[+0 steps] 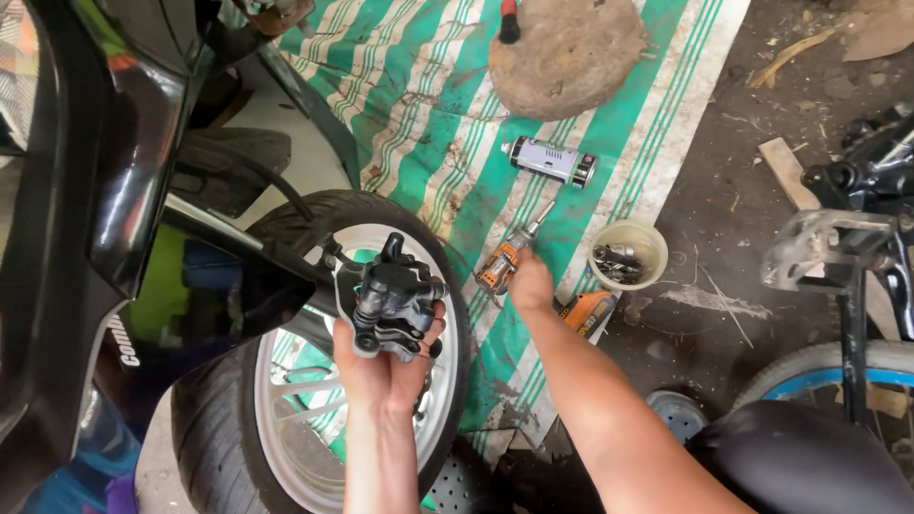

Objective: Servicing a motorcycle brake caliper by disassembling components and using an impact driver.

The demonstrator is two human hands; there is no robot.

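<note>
My left hand (386, 366) holds a dark grey brake caliper (393, 303) up in front of the front wheel (286, 419) of a black scooter; a black hose runs from the caliper back to the scooter. My right hand (530, 284) reaches out over the green-and-white striped mat (457, 114) and closes around the orange-and-black handle of a screwdriver (506, 255), whose metal shaft points away toward a spray can. The screwdriver rests on the mat.
A spray can (552, 161) lies on the mat beyond the screwdriver. A small cream bowl (647, 249) with metal parts sits right of my hand, an orange tool (587, 310) beside my forearm. A round stone slab (568, 52) lies farther off. Another cycle's wheel (828, 366) stands at right.
</note>
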